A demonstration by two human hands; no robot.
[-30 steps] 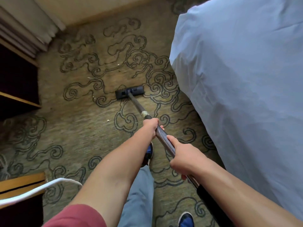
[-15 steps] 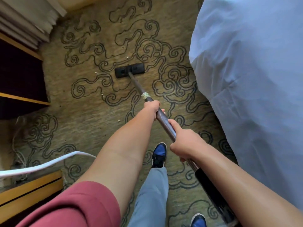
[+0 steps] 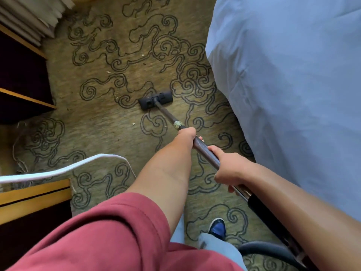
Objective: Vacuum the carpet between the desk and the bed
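Swirl-patterned carpet [image 3: 109,124] runs between desk [image 3: 35,194] and bed [image 3: 293,85]. We clamp the wand [image 3: 205,151] with both fists, left hand [image 3: 186,135] ahead of right hand [image 3: 230,171]; its head [image 3: 155,100] sits flat on the carpet near the bed.

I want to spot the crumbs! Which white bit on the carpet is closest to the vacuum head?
The speck just left of the vacuum head. The other crumbs lie farther off on the carpet.
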